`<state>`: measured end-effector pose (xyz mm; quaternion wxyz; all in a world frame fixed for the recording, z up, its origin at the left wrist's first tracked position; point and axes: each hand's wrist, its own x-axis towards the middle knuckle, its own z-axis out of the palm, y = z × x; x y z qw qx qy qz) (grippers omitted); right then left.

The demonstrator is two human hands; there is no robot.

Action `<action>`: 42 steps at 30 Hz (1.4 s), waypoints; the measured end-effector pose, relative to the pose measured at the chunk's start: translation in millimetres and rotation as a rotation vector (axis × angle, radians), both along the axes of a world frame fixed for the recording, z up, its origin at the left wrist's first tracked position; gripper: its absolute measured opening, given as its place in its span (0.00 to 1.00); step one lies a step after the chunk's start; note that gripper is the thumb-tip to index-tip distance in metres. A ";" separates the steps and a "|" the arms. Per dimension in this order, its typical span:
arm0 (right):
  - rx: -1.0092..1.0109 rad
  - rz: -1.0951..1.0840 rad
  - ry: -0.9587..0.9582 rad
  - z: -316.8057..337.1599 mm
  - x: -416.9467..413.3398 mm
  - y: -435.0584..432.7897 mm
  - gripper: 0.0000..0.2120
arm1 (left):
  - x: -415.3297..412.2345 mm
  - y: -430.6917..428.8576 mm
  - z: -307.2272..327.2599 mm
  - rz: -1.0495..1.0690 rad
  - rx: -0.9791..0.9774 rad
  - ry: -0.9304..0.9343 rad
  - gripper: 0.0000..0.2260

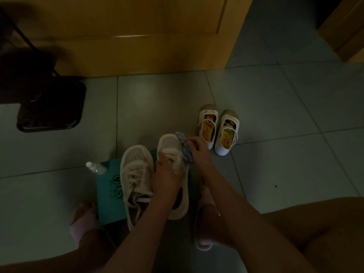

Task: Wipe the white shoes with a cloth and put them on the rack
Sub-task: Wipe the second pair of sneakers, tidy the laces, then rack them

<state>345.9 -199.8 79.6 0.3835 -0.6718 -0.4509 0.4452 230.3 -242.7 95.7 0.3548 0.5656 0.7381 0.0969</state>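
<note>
Pinch grip: right hand [200,154] pressed the blue cloth [185,152] against the white sneaker [169,141]; left hand [167,174] gripped it, steadying for wiping.

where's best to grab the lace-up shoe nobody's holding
Probably pinch the heel collar of the free sneaker, coming from above at its near end: the opening faces up, the toe points away, and the held sneaker crowds its right side.

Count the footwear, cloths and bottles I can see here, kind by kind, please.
Lace-up sneakers: 2
Small strap shoes: 2
Pink slippers, worn: 2
Cloth: 1
Bottle: 1
Total: 8
</note>
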 end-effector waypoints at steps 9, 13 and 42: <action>-0.073 0.155 0.015 -0.7 -9.1 -31.6 0.18 | -18.3 -2.2 -13.9 0.002 0.099 -0.172 0.35; -0.112 0.034 0.082 -1.3 -22.8 -65.1 0.16 | -21.4 0.2 -13.8 0.033 0.109 -0.211 0.30; -0.206 -0.373 0.316 44.3 -103.6 -201.1 0.17 | -28.2 1.8 -6.7 -0.003 0.031 -0.264 0.32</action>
